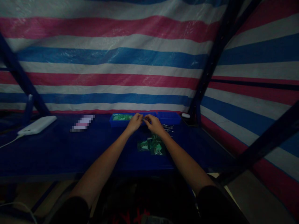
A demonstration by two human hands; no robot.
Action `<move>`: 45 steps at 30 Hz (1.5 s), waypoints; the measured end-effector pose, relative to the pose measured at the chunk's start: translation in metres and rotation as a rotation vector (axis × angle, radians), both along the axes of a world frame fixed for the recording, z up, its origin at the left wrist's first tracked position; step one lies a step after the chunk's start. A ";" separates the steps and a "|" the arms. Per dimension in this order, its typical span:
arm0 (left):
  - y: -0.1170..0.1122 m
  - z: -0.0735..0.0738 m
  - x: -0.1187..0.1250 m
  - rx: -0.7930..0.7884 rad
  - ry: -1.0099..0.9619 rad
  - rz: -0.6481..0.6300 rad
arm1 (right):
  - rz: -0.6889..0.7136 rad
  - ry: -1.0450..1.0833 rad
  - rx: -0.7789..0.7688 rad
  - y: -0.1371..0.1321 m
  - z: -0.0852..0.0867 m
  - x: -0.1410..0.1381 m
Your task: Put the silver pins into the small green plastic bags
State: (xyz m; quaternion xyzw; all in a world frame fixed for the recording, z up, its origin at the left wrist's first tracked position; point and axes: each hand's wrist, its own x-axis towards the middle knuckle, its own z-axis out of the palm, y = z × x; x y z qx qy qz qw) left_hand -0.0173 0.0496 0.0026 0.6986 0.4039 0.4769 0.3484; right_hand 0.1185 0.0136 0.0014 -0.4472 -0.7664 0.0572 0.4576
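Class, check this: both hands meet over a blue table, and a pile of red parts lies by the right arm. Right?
No. The head view shows the parts are green, not red. The left hand and right hand do meet over the table.

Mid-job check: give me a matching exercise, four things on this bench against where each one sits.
Things:
1 white device
2 green packets
3 loose metal pins
4 blue tray with green pieces

Places:
A just right of the right hand
B far left on the table
C nearer the person than both hands
D just behind the left hand

Pairs: 1-B, 2-C, 3-A, 4-D
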 end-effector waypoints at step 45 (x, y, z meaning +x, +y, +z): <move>-0.016 0.016 -0.002 -0.171 -0.182 -0.268 | -0.107 -0.012 -0.036 -0.004 0.010 0.010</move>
